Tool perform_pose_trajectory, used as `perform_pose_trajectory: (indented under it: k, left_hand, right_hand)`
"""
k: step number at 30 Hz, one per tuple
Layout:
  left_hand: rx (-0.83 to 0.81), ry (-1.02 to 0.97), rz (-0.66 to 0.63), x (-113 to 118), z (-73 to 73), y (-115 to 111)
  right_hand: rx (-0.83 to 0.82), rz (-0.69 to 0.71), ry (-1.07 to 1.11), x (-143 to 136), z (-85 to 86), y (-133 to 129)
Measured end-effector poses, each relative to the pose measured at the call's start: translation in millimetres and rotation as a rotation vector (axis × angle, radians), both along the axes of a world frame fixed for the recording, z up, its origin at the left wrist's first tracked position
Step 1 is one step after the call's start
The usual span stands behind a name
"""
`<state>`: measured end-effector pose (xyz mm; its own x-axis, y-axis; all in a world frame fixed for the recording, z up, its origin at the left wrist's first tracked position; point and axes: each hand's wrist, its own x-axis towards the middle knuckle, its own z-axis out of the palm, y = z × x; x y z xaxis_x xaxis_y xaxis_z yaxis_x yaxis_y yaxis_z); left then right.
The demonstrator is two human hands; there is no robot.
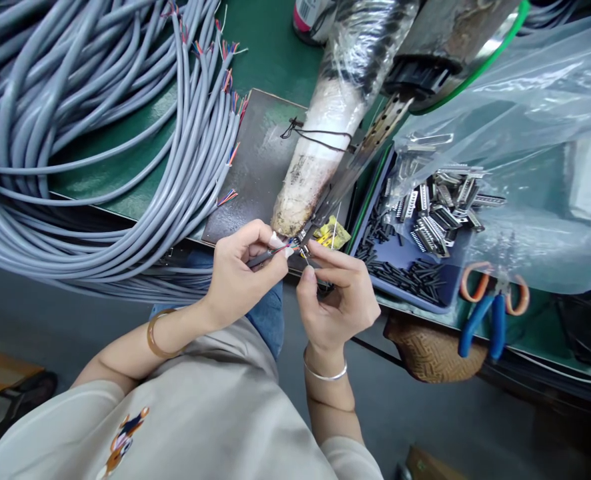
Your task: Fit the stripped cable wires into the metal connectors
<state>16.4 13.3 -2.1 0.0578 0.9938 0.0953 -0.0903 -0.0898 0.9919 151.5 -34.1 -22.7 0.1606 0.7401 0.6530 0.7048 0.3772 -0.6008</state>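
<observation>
My left hand (240,273) is closed, its thumb and index finger pinching the end of a grey cable (261,259). White coverings wrap those fingertips. Thin coloured wires fan out of the cable end, beside a small metal connector (303,235) partly hidden by the fingers. My right hand (336,293) is on the other side of the connector, thumb and index finger pinched on a thin wire (305,256). Just above both hands is the lower end of a white, plastic-wrapped cylinder (300,180), with a perforated metal rod (375,137) of a soldering iron alongside it.
Many grey cables (190,167) with stripped ends lie at the left. A dark metal plate (255,147) lies under the cylinder. On the right, a blue tray (390,250) holds metal connectors (440,213) and black sleeves (410,280). Pliers (495,300) hang over the edge near plastic bags (540,167).
</observation>
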Motion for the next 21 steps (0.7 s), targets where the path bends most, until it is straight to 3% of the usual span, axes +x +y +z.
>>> perform_pose_trajectory:
  k: [10,21]
  left_hand:
    - [0.024,0.018,0.018,0.1,2.4,-1.3]
    - [-0.109,-0.032,-0.054,-3.9,0.5,-3.4]
  right_hand:
    - [0.016,-0.036,-0.054,0.1,7.8,3.6]
    - [-0.006,-0.023,-0.072,0.6,2.7,-3.4]
